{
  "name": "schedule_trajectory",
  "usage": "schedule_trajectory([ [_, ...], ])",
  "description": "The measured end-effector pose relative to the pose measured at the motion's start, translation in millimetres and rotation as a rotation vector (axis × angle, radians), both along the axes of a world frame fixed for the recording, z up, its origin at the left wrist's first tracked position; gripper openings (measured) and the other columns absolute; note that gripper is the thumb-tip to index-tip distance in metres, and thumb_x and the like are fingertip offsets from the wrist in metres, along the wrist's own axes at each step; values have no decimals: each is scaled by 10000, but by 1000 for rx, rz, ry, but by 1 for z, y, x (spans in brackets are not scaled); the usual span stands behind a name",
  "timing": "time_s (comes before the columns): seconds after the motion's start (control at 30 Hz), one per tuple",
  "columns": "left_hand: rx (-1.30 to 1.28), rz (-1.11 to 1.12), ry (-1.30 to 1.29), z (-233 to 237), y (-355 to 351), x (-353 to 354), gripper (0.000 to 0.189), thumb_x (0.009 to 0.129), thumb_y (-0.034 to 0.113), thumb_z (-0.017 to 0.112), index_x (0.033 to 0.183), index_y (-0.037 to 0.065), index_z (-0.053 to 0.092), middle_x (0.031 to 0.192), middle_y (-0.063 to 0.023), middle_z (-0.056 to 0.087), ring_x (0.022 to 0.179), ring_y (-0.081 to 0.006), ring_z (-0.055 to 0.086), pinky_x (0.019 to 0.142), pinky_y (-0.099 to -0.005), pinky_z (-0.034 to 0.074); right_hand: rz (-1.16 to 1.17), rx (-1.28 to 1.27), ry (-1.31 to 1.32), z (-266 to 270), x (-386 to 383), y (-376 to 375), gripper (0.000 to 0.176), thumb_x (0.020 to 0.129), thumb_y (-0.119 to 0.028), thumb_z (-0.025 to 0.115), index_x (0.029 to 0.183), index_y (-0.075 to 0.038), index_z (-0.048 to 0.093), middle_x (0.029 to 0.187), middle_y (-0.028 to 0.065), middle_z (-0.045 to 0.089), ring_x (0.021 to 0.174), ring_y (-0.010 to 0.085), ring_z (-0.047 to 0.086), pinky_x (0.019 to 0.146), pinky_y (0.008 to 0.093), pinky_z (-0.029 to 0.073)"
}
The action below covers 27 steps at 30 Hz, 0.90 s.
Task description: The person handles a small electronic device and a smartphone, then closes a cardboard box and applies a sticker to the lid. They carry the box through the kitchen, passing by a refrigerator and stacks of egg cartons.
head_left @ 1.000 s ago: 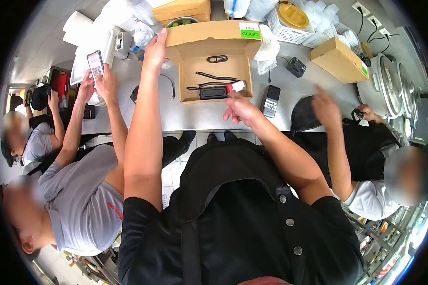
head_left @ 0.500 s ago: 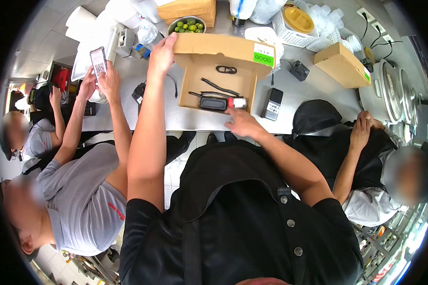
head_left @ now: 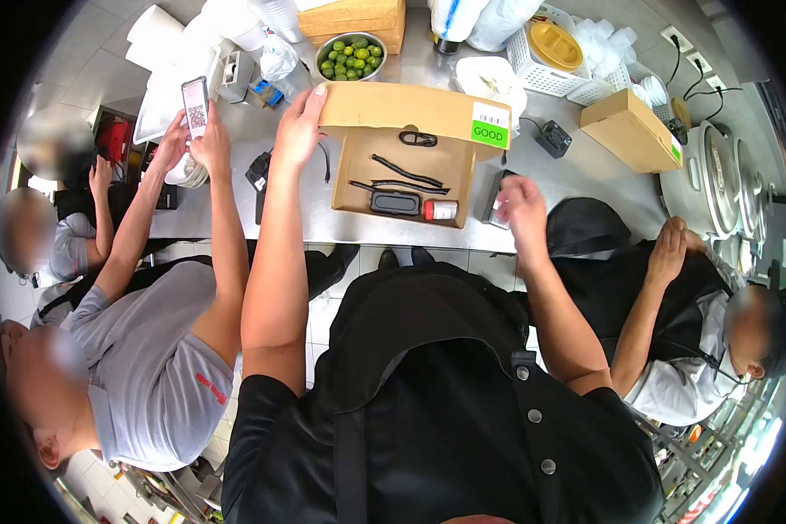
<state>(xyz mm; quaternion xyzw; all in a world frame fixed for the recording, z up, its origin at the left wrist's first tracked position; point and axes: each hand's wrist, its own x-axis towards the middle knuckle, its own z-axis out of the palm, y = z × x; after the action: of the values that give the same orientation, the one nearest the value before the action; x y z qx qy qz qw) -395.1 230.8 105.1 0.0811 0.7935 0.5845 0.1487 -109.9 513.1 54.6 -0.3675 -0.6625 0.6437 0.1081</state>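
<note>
My left hand (head_left: 300, 129) grips the left corner of the raised lid (head_left: 393, 103) of a cardboard box, thumb on top. The lid carries a green "GOOD" label. Inside the open box (head_left: 358, 162) lie a black oblong device (head_left: 396, 203), a small red-and-white cylinder (head_left: 441, 210), black cords (head_left: 408, 171) and a coiled black cable (head_left: 417, 138). My right hand (head_left: 523, 214) is right of the box, over a dark phone-like device (head_left: 492, 197) on the metal table and partly covering it. Motion smears its fingers, so I cannot tell whether they grip the device.
Behind the box stands a metal bowl (head_left: 321, 59) of limes. A second cardboard box (head_left: 624, 122) and a black adapter (head_left: 554, 139) are at the right. On the left, a person holds up a phone (head_left: 196, 106); another person's clasped hands (head_left: 672, 240) rest at the right.
My right hand has left the red-and-white cylinder in the box and moved right, over the phone-like device. My left hand still holds the lid.
</note>
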Motion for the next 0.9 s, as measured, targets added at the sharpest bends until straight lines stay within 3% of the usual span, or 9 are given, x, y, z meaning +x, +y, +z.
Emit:
schedule_trajectory([
  [0.07,26,-13,-19,-2,0,3,695,1021,620,517,1388,40,627,1189,-140,707,991,-220,670,795,-377,565,-111,-23,157,3,-16,17,482,1021,-402,622,1338,-40,601,1141,127,683,890,212,668,761,366,558],
  [0.1,41,-12,-67,-1,1,5,733,1014,640,509,1442,49,577,1294,-148,663,1140,-253,631,889,-437,553,-111,-23,157,8,-29,24,482,1021,-402,622,1338,-40,601,1141,127,683,890,212,668,761,366,558],
  [0.13,55,-12,-115,0,1,7,777,1007,661,500,1495,57,528,1399,-155,619,1289,-286,591,983,-498,542,-55,-16,171,15,-43,29,601,1019,-517,563,1422,-72,536,1284,146,611,1006,250,632,859,419,523],
  [0.2,84,-22,-148,-2,3,7,790,1005,671,497,1509,63,512,1429,-157,597,1310,-296,574,995,-519,531,-2,-7,186,27,-62,32,721,1017,-632,503,1506,-103,471,1427,165,539,1122,289,596,956,472,489],
  [0.27,112,-23,-174,-3,3,5,804,1003,682,494,1522,69,496,1458,-158,575,1331,-306,556,1007,-541,520,123,-340,45,34,-79,22,856,995,-746,397,1605,-146,356,1563,180,416,1232,400,543,1033,546,434],
  [0.4,236,-23,-252,-21,-12,6,841,986,730,486,1536,93,482,1482,-145,559,1372,-314,519,1041,-578,484,109,-373,56,44,-86,0,885,980,-794,356,1583,-147,385,1570,153,431,1204,472,574,1025,608,444],
  [0.57,267,-60,-283,-50,-29,10,793,979,731,496,1531,162,500,1501,-84,557,1383,-289,517,1093,-633,406,132,-427,61,25,-87,-2,875,989,-778,360,1550,-110,433,1489,158,562,1314,382,577,1040,679,421],
  [0.77,524,-203,-276,-54,-49,37,658,1035,439,578,1567,82,430,1411,-105,580,1331,-206,528,1144,-363,395,186,-499,358,-10,-65,-16,799,1086,-610,370,1590,9,335,1522,165,517,1400,271,511,1178,404,388],
  [0.9,529,-189,-190,-69,-49,63,711,1060,475,489,1624,66,349,1593,-124,459,1476,-234,409,1239,-368,261,171,-397,451,-35,-50,-38,744,1104,-564,368,1610,-22,314,1590,144,451,1464,272,439,1215,419,333],
])
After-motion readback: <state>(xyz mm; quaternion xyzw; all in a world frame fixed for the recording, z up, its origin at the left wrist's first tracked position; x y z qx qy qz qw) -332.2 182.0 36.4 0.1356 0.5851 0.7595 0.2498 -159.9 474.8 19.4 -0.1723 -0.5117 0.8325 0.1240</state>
